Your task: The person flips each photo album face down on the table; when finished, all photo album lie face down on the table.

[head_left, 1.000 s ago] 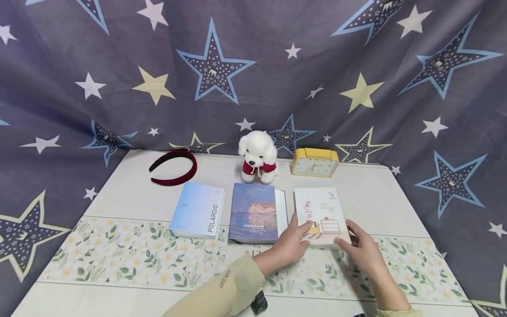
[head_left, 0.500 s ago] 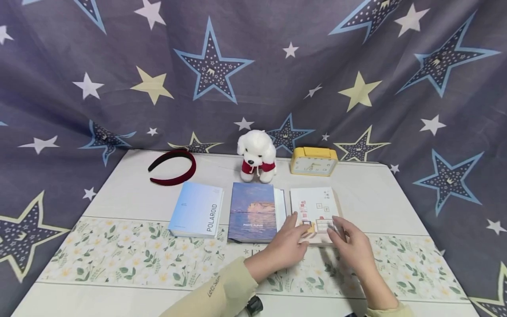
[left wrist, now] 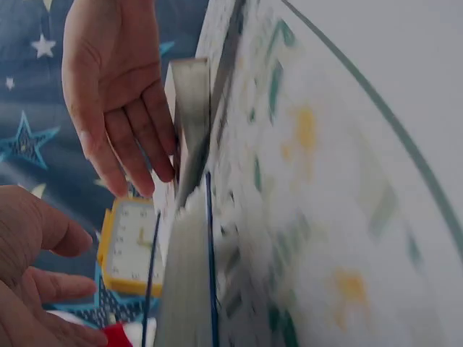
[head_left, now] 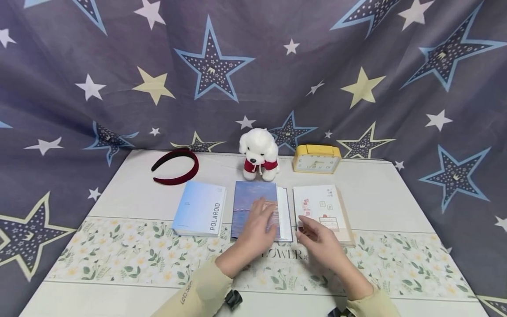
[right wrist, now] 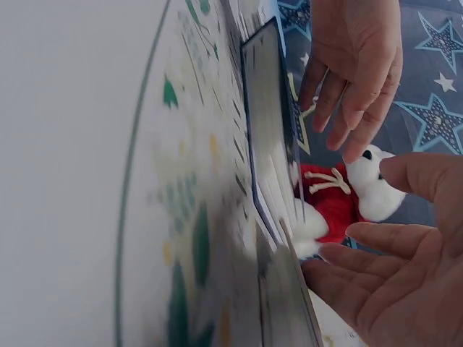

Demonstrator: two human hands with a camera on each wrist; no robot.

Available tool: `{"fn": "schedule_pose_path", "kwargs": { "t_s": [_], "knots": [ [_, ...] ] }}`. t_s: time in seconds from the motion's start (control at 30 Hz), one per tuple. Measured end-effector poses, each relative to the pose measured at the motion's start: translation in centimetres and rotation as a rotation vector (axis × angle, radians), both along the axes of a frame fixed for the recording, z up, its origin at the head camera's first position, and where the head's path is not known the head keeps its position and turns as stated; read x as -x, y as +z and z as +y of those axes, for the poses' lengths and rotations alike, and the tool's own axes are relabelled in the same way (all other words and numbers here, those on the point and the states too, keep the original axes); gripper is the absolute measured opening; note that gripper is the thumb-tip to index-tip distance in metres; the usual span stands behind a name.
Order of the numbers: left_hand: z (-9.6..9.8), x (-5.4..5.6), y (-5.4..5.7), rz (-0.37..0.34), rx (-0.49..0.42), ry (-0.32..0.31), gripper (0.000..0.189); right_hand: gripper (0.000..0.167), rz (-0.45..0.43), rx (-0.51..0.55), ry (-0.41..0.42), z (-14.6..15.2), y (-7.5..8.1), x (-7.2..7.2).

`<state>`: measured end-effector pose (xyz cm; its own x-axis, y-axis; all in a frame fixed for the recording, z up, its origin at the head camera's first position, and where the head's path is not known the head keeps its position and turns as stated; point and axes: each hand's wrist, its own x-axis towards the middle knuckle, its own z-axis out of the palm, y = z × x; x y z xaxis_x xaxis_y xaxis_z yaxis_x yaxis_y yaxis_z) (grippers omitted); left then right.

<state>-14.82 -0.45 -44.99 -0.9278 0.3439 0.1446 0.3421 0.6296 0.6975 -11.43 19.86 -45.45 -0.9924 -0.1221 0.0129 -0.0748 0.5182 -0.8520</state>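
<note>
My left hand point(head_left: 257, 226) is spread over the right half of the blue photo album point(head_left: 247, 193), its fingers relaxed. In the left wrist view the left fingers point(left wrist: 61, 285) stand beside the album's upright-looking covers and page edges. My right hand point(head_left: 322, 248) is over the lower left part of a white book with drawings point(head_left: 314, 196), fingers loosely bent. The right wrist view shows the right hand point(right wrist: 398, 260) with nothing between thumb and fingers. A beige edge shows along the white book's right side. Left of the album lies a light blue book marked POLAROID point(head_left: 198, 207).
Behind the books sit a white plush dog point(head_left: 259, 149) in red and a yellow alarm clock point(head_left: 317, 159). A dark red headband point(head_left: 194, 167) lies at the back left. A flower-printed strip point(head_left: 119, 251) crosses the table before a star-patterned curtain point(head_left: 277, 79).
Both hands have moved left: the left from the white book to over the photo album, the right from the white book's right edge to its lower left. The right hand has let go of that book.
</note>
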Motion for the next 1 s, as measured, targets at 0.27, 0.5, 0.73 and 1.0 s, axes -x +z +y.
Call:
{"fn": "schedule_pose_path", "kwargs": {
  "t_s": [0.27, 0.5, 0.73, 1.0],
  "knots": [
    [-2.5, 0.1, -1.2, 0.092, 0.094, 0.138, 0.059, 0.052, -0.011, 0.045, 0.057, -1.5, -0.2, 0.7],
    [-3.3, -0.5, -1.7, 0.026, 0.042, 0.171, 0.069, 0.047, -0.046, -0.072, 0.06, -2.6, 0.0, 0.9],
    [-3.6, -1.0, -2.1, 0.019, 0.013, 0.163, 0.074, 0.05, -0.113, -0.099, 0.083, -3.5, 0.5, 1.1],
    [-4.1, -0.9, -2.3, -0.054, 0.062, 0.121, 0.091, 0.036, -0.204, 0.076, 0.037, -3.7, 0.5, 1.7]
  ]
}}
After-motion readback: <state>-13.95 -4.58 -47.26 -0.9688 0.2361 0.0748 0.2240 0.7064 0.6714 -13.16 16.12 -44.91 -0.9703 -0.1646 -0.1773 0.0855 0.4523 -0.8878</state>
